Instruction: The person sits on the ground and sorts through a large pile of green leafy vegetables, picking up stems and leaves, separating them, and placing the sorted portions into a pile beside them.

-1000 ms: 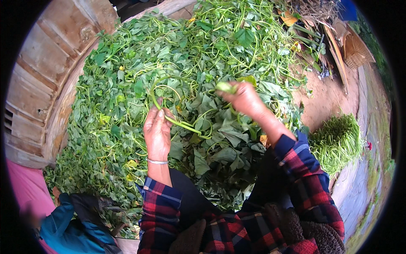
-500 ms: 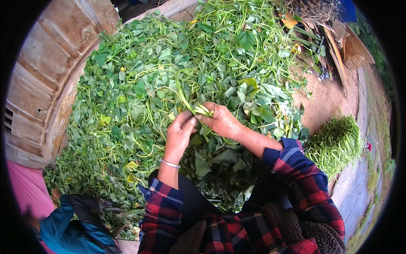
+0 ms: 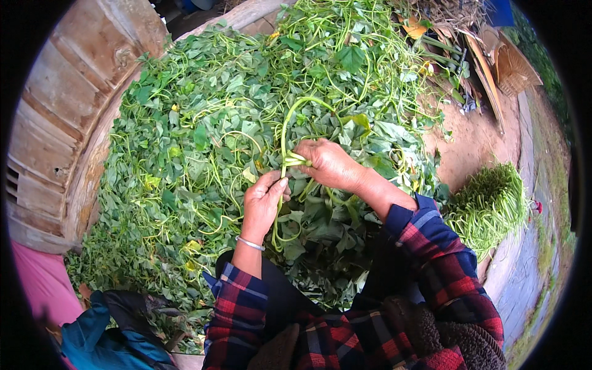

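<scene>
My left hand, with a bracelet at its wrist, pinches a long pale-green stem. The stem arches up and over to the right, and a thin end curls down below the hand. Close beside it, my right hand is closed round a small bunch of short green stem pieces. The bunch touches or nearly touches the long stem. Both hands are over a broad heap of leafy green vines, which spreads from my knees to the far side.
A neat pile of green stems is at my right. Beyond it are a woven basket and dry plant scraps. A wooden plank wall borders the left. Pink cloth and a teal garment are at the lower left.
The long stem has swung up into a wide arch to the right, and its lower end now shows below my left hand. My left hand has moved slightly down, a little apart from the right.
</scene>
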`<state>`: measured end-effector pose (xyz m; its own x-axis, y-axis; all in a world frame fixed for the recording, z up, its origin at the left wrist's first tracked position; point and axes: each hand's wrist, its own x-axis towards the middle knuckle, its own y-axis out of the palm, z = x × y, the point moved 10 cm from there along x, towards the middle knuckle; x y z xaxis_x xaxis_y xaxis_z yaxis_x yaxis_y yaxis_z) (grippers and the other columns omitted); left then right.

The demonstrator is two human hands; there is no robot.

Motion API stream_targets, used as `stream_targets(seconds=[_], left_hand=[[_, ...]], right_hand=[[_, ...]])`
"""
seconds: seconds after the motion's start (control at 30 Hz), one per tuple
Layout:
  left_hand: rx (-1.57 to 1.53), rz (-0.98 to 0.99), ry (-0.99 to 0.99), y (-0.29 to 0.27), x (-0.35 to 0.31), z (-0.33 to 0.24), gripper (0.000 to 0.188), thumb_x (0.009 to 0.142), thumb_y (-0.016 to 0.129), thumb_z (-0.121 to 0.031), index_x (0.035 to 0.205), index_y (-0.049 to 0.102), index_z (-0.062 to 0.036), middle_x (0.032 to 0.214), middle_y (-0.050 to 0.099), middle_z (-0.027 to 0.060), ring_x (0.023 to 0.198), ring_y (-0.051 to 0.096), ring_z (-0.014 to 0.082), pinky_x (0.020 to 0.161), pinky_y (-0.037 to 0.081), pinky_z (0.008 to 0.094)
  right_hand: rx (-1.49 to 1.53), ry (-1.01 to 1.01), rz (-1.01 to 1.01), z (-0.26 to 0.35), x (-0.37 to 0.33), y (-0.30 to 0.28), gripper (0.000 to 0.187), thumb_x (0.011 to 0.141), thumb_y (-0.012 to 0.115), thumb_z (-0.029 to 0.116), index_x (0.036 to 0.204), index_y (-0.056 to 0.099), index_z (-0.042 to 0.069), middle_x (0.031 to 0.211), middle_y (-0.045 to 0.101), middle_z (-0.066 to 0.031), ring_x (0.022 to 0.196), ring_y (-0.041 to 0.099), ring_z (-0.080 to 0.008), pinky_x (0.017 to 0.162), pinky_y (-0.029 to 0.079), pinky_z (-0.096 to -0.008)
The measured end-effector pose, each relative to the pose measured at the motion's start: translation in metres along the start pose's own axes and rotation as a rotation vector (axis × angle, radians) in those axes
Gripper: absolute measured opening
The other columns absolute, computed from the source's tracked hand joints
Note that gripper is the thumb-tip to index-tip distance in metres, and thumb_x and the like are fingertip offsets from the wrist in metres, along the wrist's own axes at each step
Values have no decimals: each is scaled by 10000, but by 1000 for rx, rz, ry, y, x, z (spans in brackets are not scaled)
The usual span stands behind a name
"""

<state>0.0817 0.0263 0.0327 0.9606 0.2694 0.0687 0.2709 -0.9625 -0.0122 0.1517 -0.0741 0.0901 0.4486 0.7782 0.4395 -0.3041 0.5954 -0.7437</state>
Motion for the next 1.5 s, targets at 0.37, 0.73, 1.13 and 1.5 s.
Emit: stream_targets(seconds=[0.37,0.73,1.13,1.5], left_hand=[[-528,-119,-6,-43,5,-9,188,896,513,-130,1000,573,14,742,579,53,618,558,144,549,466,270],[-833,-299,132,-82,6,-14,197,927,477,-176,1089,510,-67,728,492,7,665,444,122,629,368,276],[-577,-628,357,-172,-48,-53,268,883,545,-157,1120,511,-37,761,539,20,685,475,101,658,391,255],[-63,-1170,-20,-337,-235,16,162,905,445,-142,998,541,-51,598,448,-46,473,365,47,411,270,203]], right_hand=[[232,558,-425,-93,-24,-80,187,836,620,185,1003,621,100,829,633,-89,744,605,-184,706,479,-285],[197,430,-51,-47,-13,-12,184,828,638,245,909,652,80,706,650,-79,614,602,-153,627,492,-302],[301,636,-118,-70,-42,-45,230,828,643,254,987,644,88,743,652,-62,665,603,-116,676,502,-273],[198,299,32,-41,-45,-23,199,805,629,290,921,639,128,772,648,-104,690,634,-270,667,514,-385]])
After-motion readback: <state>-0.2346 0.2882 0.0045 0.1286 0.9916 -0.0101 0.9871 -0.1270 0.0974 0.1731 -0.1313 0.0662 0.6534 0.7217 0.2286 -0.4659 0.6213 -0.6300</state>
